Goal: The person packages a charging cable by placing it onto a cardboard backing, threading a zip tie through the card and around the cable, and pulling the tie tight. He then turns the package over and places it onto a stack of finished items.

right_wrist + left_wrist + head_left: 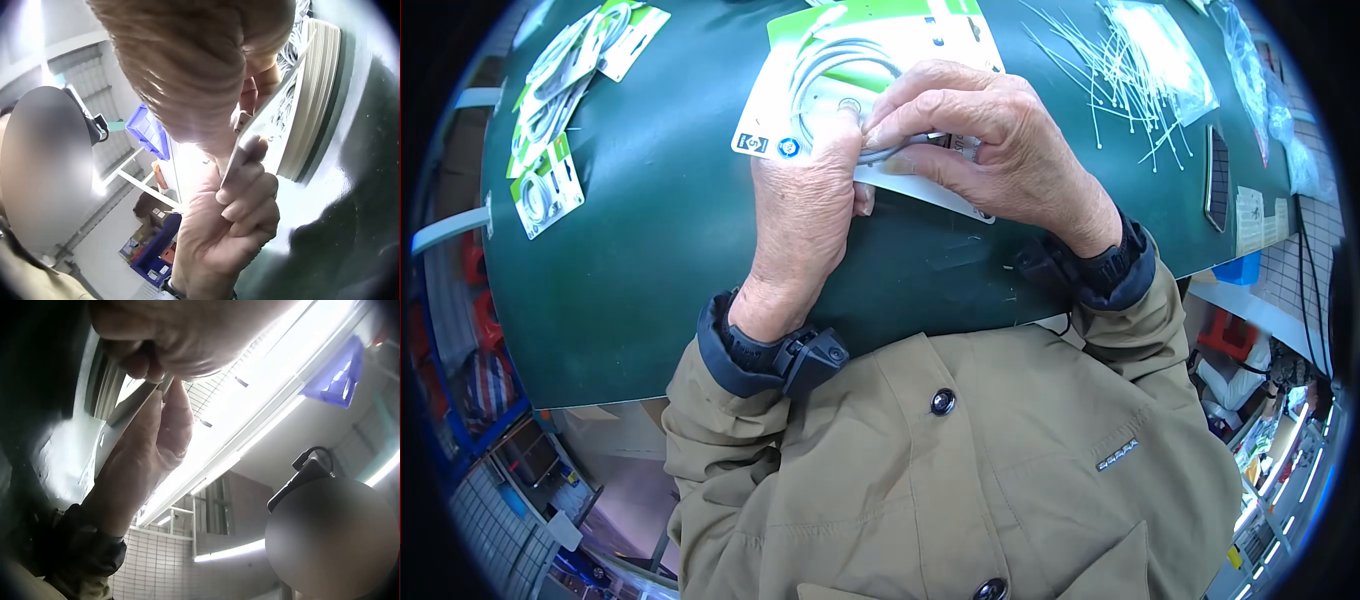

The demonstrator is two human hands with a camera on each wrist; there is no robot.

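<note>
A coiled grey cable [802,85] lies on a white and green card [762,115] at the top middle of the head view. The left hand [805,205] grips the card's near edge, thumb on top by the coil, fingers curled beneath, as the right wrist view shows the hand [234,231] around the card [250,134]. The right hand [1000,140] pinches at the coil's near side with thumb and fingers, close to the left thumb. What exactly sits between its fingertips is hidden. In the left wrist view the right hand [140,456] is beside the card's edge.
Carded cables [550,100] lie at the green table's [630,280] left. White cable ties [1115,75] and a clear bag [1175,60] are at the upper right, with a phone [1217,180] near the right edge. A stack of cards [319,81] stands behind the hands.
</note>
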